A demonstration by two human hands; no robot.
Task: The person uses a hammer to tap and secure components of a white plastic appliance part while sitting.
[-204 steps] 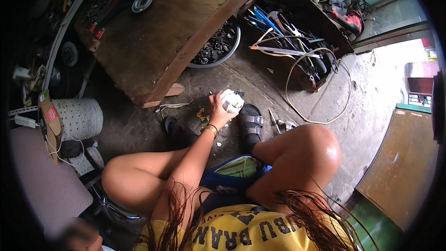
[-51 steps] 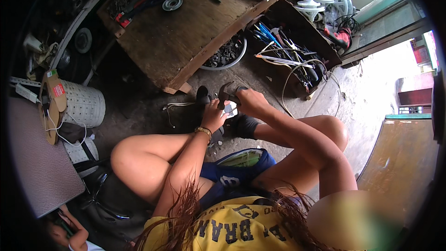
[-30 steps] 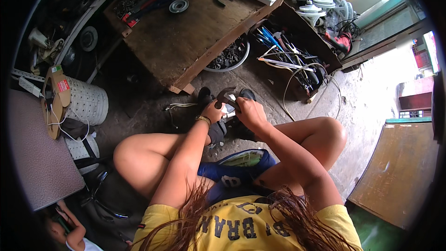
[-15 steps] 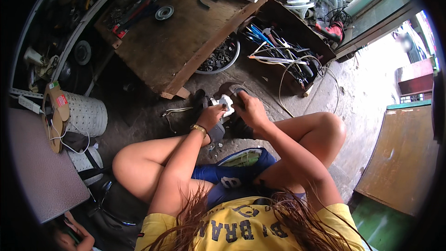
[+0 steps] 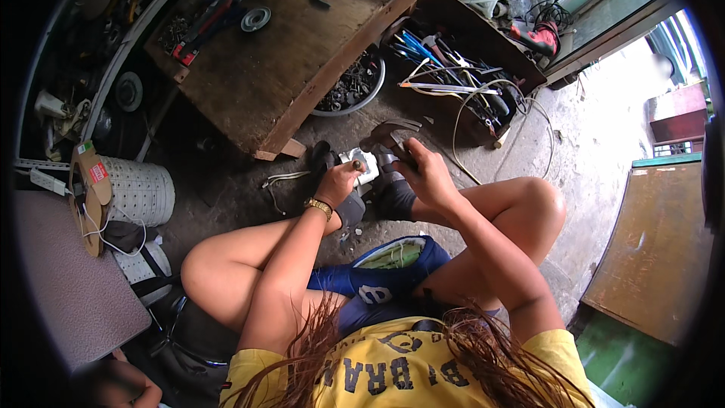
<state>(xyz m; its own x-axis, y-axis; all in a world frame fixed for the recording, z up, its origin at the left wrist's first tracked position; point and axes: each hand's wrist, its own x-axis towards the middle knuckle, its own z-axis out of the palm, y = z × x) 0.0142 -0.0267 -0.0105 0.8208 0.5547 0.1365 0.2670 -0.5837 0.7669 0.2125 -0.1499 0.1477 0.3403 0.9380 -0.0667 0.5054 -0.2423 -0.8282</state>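
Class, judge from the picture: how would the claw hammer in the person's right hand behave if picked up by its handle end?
The claw hammer would likely feel head-heavy, since its metal head looks bulky. It looks rigid, not floppy. The right hand grips near the head, suggesting easier control there.

Wooden table (image 5: 287, 68) ahead, hammer (image 5: 389, 134) above small part (image 5: 361, 165), bowl (image 5: 351, 91) beneath table

A dull metal hammer (image 5: 389, 136), a glossy white plastic part (image 5: 361, 166), rough worn wooden workbench (image 5: 287, 68), matt concrete floor (image 5: 574, 143).
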